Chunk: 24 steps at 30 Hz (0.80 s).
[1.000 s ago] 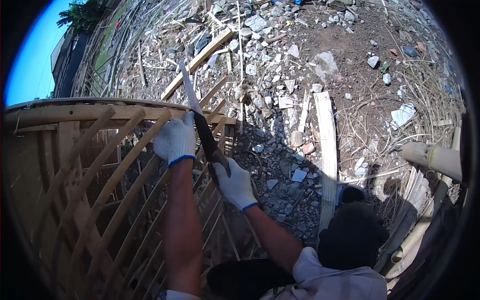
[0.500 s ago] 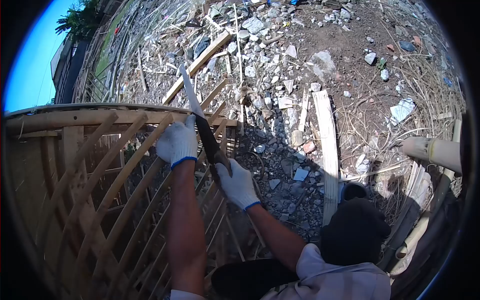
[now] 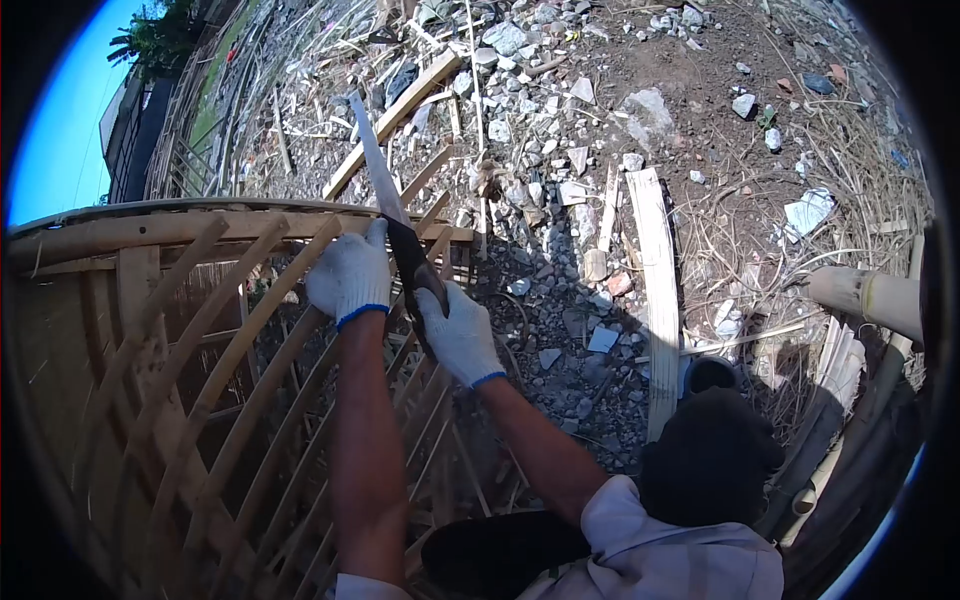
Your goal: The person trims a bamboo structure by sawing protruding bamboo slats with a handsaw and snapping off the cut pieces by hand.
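Observation:
My left hand (image 3: 350, 272), in a white knitted glove with a blue cuff, is closed round a wooden slat (image 3: 298, 262) of a lattice frame, close to its top rail (image 3: 250, 227). Its thumb points up beside the saw. In my right hand (image 3: 460, 335), gloved the same way, is the dark handle of a hand saw (image 3: 378, 170). The pale blade points up and away, crossing the lattice near the rail's right end. Where its teeth meet the wood is hidden by my left hand and the saw itself.
Rubble and broken stones (image 3: 560, 200) cover the ground ahead. A split plank (image 3: 655, 290) lies to the right, a squared timber (image 3: 395, 120) beyond the saw. Thick bamboo poles (image 3: 868, 300) stand at the far right. A dark rounded shape (image 3: 710, 460) blocks the lower right.
My right hand has pushed the saw forward and up, so its tip reaches farther over the rubble. My left hand stays at nearly the same spot on the lattice.

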Tool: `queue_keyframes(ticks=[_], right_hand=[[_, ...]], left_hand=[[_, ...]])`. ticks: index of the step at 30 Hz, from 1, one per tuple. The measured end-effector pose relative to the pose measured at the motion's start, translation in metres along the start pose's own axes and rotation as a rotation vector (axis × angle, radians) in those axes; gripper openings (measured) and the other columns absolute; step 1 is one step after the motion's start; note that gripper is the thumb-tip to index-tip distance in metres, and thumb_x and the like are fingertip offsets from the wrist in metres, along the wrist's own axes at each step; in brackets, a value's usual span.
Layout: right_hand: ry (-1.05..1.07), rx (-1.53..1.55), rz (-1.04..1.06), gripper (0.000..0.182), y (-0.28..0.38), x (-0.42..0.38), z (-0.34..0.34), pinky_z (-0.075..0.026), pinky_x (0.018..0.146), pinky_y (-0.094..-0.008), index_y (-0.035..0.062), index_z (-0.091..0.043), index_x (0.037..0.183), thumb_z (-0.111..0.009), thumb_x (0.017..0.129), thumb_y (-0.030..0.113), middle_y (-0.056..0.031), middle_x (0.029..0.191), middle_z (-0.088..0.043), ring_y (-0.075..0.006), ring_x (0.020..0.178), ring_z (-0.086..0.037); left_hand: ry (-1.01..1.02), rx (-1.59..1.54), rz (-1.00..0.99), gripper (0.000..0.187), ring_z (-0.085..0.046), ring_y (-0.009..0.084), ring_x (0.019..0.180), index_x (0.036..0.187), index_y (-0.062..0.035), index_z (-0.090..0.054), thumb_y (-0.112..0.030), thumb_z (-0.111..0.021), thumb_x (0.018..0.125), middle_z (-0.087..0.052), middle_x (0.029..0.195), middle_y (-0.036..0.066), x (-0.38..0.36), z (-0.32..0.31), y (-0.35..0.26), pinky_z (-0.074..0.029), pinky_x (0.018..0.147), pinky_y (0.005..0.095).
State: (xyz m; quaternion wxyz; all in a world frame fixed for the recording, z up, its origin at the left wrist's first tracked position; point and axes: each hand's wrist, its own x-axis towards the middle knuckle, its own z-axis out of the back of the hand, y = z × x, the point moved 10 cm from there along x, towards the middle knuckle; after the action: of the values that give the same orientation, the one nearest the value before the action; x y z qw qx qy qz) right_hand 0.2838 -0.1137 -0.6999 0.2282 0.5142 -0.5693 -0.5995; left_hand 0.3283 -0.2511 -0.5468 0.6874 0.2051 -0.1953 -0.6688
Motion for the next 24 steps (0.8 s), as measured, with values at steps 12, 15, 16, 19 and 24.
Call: queue_keyframes(ticks=[12,15,16,19,24], right_hand=[[-0.032,-0.011,0.051,0.044,-0.009,-0.014,0.000,-0.054,0.076,-0.0464,-0.0017,-0.066,0.114,-0.060,0.103,0.041,-0.0241,0.090,-0.072,-0.0397,0.086,-0.073],[-0.008,-0.003,-0.001,0.044,0.009,0.016,-0.005,-0.055,0.074,-0.0459,-0.0003,-0.067,0.116,-0.061,0.102,0.041,-0.0211,0.088,-0.074,-0.0394,0.084,-0.074],[-0.006,0.013,-0.023,0.045,0.006,0.013,-0.002,-0.055,0.074,-0.0459,-0.0008,-0.067,0.115,-0.061,0.102,0.041,-0.0221,0.088,-0.073,-0.0403,0.085,-0.074],[-0.050,0.004,0.027,0.046,-0.001,-0.031,0.008,-0.055,0.074,-0.0465,-0.0020,-0.066,0.109,-0.060,0.102,0.043,-0.0252,0.086,-0.071,-0.0413,0.084,-0.073],[0.010,0.010,-0.086,0.044,0.000,0.005,-0.002,-0.054,0.077,-0.0474,-0.0010,-0.067,0.112,-0.059,0.103,0.041,-0.0239,0.088,-0.073,-0.0395,0.088,-0.075]], left_hand=[[-0.180,-0.007,-0.038,0.066,-0.078,0.0312,0.083,0.084,-0.0078,-0.079,-0.050,-0.034,0.108,-0.077,0.083,0.016,0.014,-0.002,0.002,-0.062,0.071,0.0460],[-0.144,-0.003,-0.094,0.070,-0.078,0.0333,0.082,0.090,-0.0056,-0.080,-0.052,-0.032,0.108,-0.077,0.085,0.016,0.013,-0.013,-0.001,-0.062,0.075,0.0459],[-0.150,-0.002,-0.084,0.069,-0.078,0.0333,0.082,0.090,-0.0057,-0.080,-0.051,-0.032,0.109,-0.077,0.085,0.017,0.014,-0.009,-0.003,-0.062,0.075,0.0458],[-0.173,-0.012,-0.046,0.069,-0.078,0.0333,0.083,0.088,-0.0058,-0.080,-0.050,-0.031,0.109,-0.077,0.085,0.017,0.014,0.001,0.000,-0.062,0.074,0.0454],[-0.153,0.011,-0.145,0.070,-0.078,0.0328,0.086,0.089,-0.0037,-0.080,-0.051,-0.031,0.109,-0.078,0.092,0.018,0.015,-0.027,0.000,-0.062,0.076,0.0455]])
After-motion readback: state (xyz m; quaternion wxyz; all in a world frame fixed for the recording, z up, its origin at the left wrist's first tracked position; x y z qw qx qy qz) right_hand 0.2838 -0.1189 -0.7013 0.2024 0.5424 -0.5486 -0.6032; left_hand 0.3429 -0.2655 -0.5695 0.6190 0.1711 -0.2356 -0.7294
